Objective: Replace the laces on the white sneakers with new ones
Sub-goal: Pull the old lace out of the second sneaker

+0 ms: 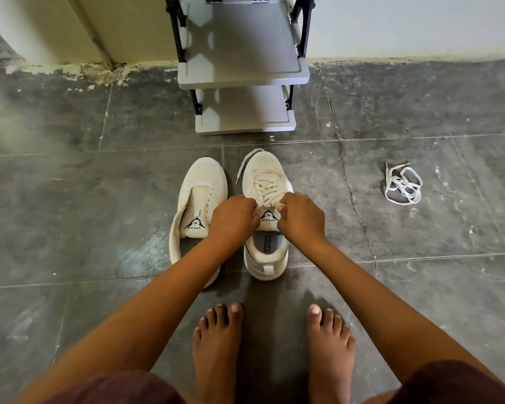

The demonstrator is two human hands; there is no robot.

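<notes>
Two white sneakers stand side by side on the grey floor, toes pointing away from me. The left sneaker [197,199] has no lace in its eyelets. The right sneaker [267,182] carries a white lace [264,186] with one loose end trailing over its toe. My left hand [233,218] and my right hand [301,218] both pinch that lace at the top eyelets, just above the tongue. A loose bundle of white laces [403,185] lies on the floor to the right.
A grey plastic shoe rack [242,74] with black posts stands against the wall just beyond the sneakers. My bare feet [274,354] are planted on the floor right behind the shoes. Cracked tile joints run across the floor.
</notes>
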